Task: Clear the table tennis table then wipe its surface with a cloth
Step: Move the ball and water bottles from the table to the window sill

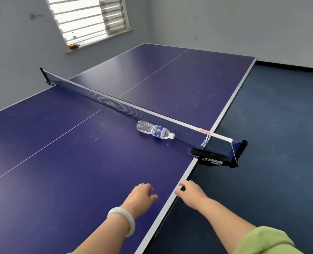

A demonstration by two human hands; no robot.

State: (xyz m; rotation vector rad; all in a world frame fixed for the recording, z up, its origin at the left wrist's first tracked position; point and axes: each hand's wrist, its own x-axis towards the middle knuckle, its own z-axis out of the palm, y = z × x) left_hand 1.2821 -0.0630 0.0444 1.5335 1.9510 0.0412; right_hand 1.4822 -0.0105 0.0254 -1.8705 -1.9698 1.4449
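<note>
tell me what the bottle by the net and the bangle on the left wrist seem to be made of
The bottle: thin clear plastic, glossy; the table shows through its ribbed body, and it has a white cap. The bangle: milky white, smooth, polished, with a soft sheen; it looks like jade or similar stone, though glass or resin cannot be ruled out.
</note>
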